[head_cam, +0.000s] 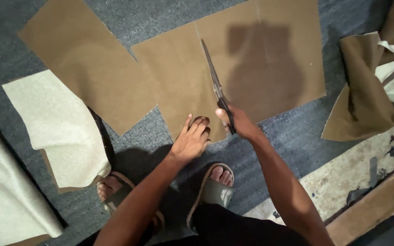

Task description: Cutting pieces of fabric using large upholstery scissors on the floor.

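Observation:
A large brown sheet of fabric-like material (261, 59) lies flat on the grey carpeted floor (292, 136). My right hand (235, 123) grips a pair of long dark scissors (215, 82), whose blades point away from me along a cut line in the sheet. My left hand (191, 140) presses its fingers flat on the near edge of the sheet, just left of the scissors. My shadow falls across the right part of the sheet.
Another brown piece (87, 68) lies to the left, partly under a cream piece (55, 123). A cream roll (5, 191) sits at far left. Crumpled brown and cream fabric (370, 86) is heaped at right. My sandalled feet (215, 187) stand below.

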